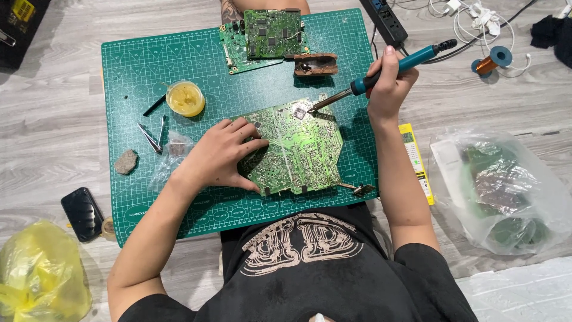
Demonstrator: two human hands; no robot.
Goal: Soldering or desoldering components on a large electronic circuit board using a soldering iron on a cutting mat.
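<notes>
Circuit board (298, 149) — green, solder-side up, irregular

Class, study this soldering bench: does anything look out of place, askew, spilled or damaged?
Nothing is spilled or visibly broken. The left hand presses the green circuit board, which lies askew to the cutting mat grid, while the right hand holds the soldering iron. A phone lies on the floor beside the mat.

Your left hand (223, 154) lies flat on the green circuit board (298, 149) at centre of the cutting mat (179, 59). Your right hand (387, 83), at 2 o'clock from the board, grips the soldering iron (381, 70), its tip touching the board's upper edge.
</notes>
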